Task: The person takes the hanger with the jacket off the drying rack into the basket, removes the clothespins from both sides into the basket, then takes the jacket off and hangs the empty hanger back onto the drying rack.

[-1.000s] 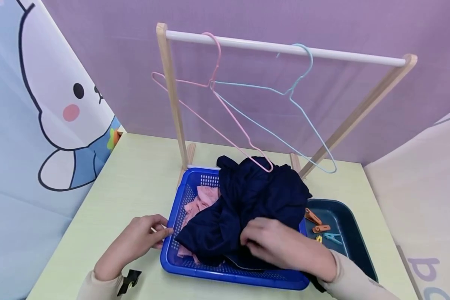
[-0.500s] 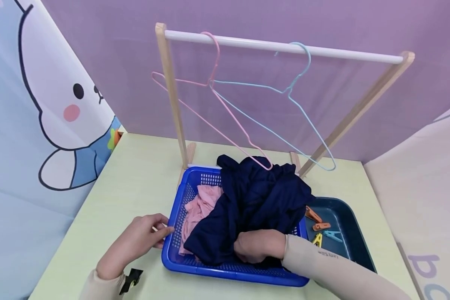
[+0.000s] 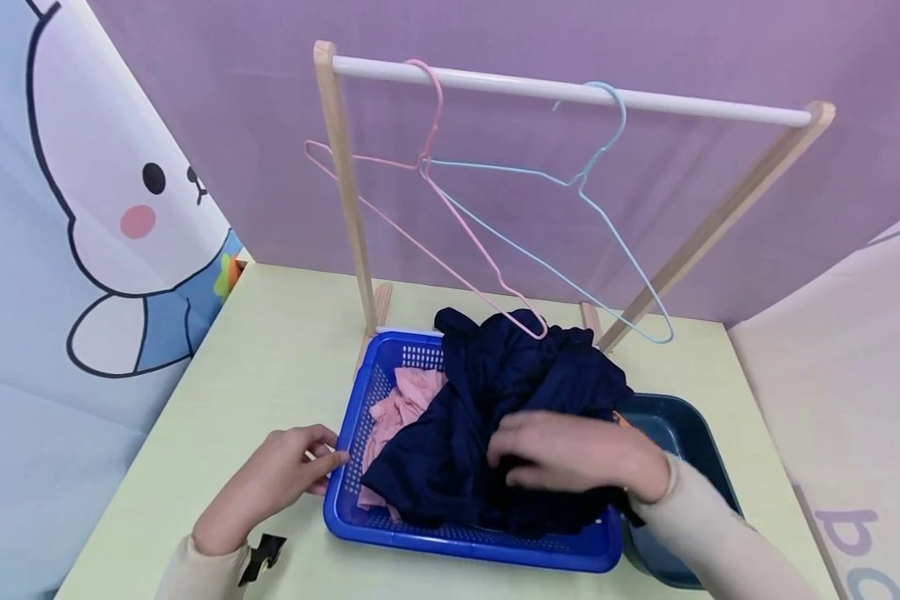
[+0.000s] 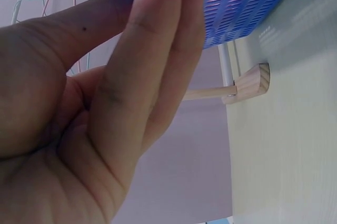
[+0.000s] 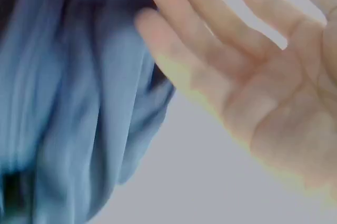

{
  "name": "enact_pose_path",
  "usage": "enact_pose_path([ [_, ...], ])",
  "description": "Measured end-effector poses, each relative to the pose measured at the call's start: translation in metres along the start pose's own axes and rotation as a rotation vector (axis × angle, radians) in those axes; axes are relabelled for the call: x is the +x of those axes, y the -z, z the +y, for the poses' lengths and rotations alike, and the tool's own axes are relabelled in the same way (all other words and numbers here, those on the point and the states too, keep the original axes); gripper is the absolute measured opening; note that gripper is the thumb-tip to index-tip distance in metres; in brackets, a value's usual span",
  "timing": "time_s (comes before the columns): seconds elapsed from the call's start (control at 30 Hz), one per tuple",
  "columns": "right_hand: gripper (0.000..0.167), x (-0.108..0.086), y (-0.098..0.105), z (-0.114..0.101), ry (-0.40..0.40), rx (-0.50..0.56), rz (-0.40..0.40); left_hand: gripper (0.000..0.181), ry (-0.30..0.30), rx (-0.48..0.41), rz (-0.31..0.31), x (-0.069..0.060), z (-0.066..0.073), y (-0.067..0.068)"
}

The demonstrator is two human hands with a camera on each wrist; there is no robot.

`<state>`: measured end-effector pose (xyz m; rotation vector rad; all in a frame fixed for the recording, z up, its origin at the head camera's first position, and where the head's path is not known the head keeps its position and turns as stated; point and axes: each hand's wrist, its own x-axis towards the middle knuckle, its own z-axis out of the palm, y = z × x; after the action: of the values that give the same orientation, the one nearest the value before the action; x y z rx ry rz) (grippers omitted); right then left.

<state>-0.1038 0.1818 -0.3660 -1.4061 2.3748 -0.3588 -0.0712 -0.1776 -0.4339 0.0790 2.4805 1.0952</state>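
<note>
A blue plastic basket [image 3: 351,431] with perforated walls holds a pink garment [image 3: 400,402] and a large navy garment [image 3: 427,467] heaped over its right side. My left hand [image 3: 294,472] pinches the basket's left rim between thumb and fingers; the left wrist view shows those fingers against the blue wall [image 4: 231,11]. Over the navy cloth is my right hand [image 3: 570,450], blurred. In the right wrist view, the right hand's fingers [image 5: 221,34] are extended beside the hanging folds of cloth [image 5: 100,77], with no cloth gripped. Whether the fingertips touch it, I cannot tell.
Behind the basket stands a rack with a white rail [image 3: 495,82] and wooden legs. A pink hanger [image 3: 487,242] and a light blue hanger [image 3: 607,221] hang from it, reaching down near the cloth. A dark green tray [image 3: 708,450] sits to the right, partly behind the right arm.
My right hand first reached down into the navy cloth at the basket's front, then came up and out. The navy cloth now spreads further over the front right. The left hand stayed put.
</note>
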Motion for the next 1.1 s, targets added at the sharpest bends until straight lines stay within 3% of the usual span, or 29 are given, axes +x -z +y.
enact_pose_path([
  [0.13, 0.024, -0.013, 0.012, 0.044, -0.085, -0.158, 0.358, 0.018, -0.014, 0.003, 0.000, 0.001, -0.001, 0.000],
  [0.2, 0.030, -0.018, 0.013, 0.067, -0.176, -0.176, 0.465, 0.018, -0.017, 0.009, -0.001, 0.001, 0.000, 0.001],
  [0.27, 0.042, -0.024, 0.014, 0.087, -0.296, -0.126, 0.475, 0.019, -0.016, 0.011, -0.004, 0.002, 0.000, 0.001],
  [0.37, 0.062, -0.031, 0.014, 0.108, -0.473, -0.014, 0.393, 0.020, -0.016, 0.006, -0.006, 0.002, 0.000, 0.001],
  [0.47, 0.072, -0.033, 0.010, 0.122, -0.551, 0.063, 0.310, 0.019, -0.007, -0.003, -0.004, 0.002, 0.000, 0.001],
  [0.6, 0.046, -0.031, 0.003, 0.132, -0.505, 0.079, 0.287, 0.019, 0.007, -0.019, -0.005, 0.002, 0.000, 0.000],
  [0.73, 0.014, -0.029, 0.000, 0.133, -0.425, 0.031, 0.350, 0.020, 0.024, -0.032, -0.006, 0.002, 0.000, -0.001],
  [0.97, 0.021, -0.027, 0.000, 0.127, -0.383, -0.105, 0.431, 0.021, 0.043, -0.051, -0.009, 0.002, 0.000, -0.001],
  [1.1, 0.023, -0.023, 0.003, 0.112, -0.344, -0.172, 0.509, 0.019, 0.042, -0.053, -0.009, 0.000, 0.001, 0.000],
])
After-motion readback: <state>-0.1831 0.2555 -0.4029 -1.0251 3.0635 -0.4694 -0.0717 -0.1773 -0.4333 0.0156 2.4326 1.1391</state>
